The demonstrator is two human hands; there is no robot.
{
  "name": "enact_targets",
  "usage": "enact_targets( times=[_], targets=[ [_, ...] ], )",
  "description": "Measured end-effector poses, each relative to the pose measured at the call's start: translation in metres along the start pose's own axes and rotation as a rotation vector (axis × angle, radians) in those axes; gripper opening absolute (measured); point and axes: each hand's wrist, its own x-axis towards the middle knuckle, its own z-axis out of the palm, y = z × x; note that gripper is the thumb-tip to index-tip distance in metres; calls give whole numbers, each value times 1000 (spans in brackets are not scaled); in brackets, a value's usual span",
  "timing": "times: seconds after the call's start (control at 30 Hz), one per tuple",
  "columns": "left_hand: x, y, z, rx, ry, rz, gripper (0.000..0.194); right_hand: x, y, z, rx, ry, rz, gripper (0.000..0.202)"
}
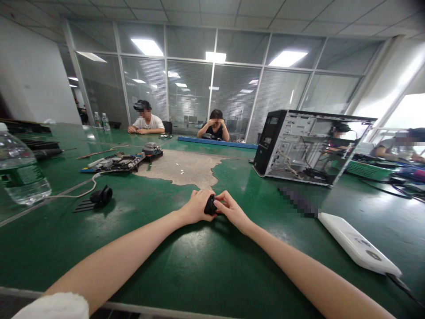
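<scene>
Above the green table [186, 266], in the middle of the head view, a small rounded black part [210, 206] is held between both hands. My left hand [194, 207] is closed round its left side, the fingers curled over. From the right, the thumb and fingers of my right hand [230, 209] pinch its edge. Its exact kind cannot be made out, as the fingers cover much of it. To the left lies another black part [101, 195] with a round end and several flat prongs. A circuit board [114, 161] lies beyond that, with a cooler-like piece [152, 149] at its right end.
An open computer case [288, 146] stands at the right. Nearer is a white phone-like device [355, 241] with a cable. A water bottle [21, 173] stands far left. A bare worn patch [186, 166] marks the tabletop. Two people sit across the table; another sits far right.
</scene>
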Motion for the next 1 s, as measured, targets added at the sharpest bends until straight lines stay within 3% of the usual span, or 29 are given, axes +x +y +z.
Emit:
enact_targets(
  times=[0.2,0.43,0.6,0.83,1.0],
  targets=[
    [0,1,-1,-3,-6,-5,57,2,2,-1,-28,-11,28,26],
    [0,1,0,7,-7,-13,55,-5,0,-3,-57,-80,-84,27],
    [0,-2,2,6,1,-15,61,-3,0,-1,-17,-27,-35,22],
    [0,0,1,-16,-13,-22,58,1,-1,-1,-19,11,40,31],
    [-1,1,-1,-17,-12,-16,56,-2,-3,-3,40,-58,2,27]
  ],
)
